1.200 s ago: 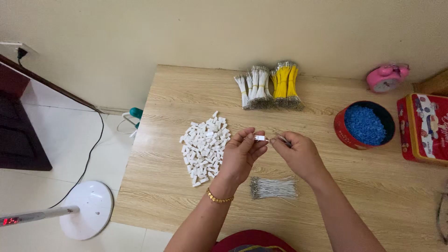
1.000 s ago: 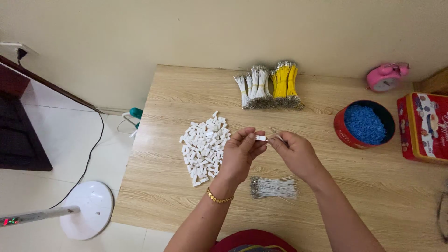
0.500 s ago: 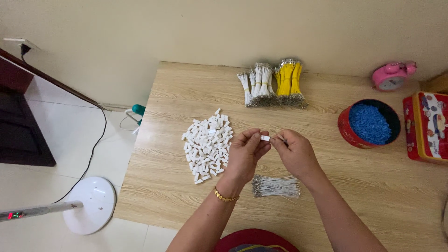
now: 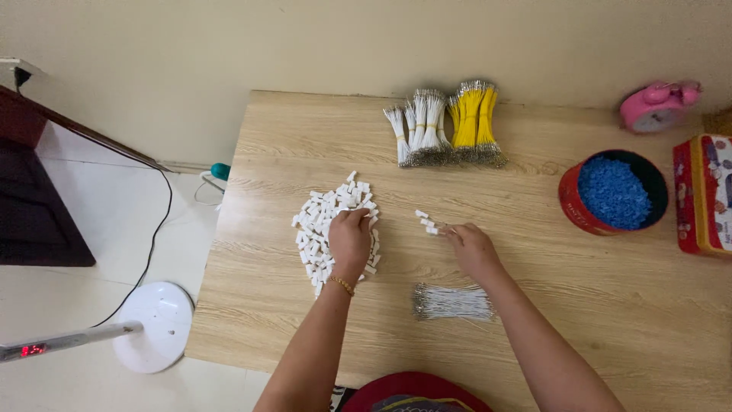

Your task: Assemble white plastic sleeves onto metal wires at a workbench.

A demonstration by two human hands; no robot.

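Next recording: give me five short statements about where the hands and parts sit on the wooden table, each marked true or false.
1. The left hand rests on the heap of small white plastic connectors. True.
2. The right hand grips the bundle of yellow wires. False: that bundle lies apart near the table's far edge; the hand's fingertips are at a few loose white connectors.
3. The round red tin holds blue pellets. True.
4. A loose bunch of thin white wires lies beside the right forearm. True.
5. The pink alarm clock stands on the floor. False: it stands at the far right of the light wooden table.
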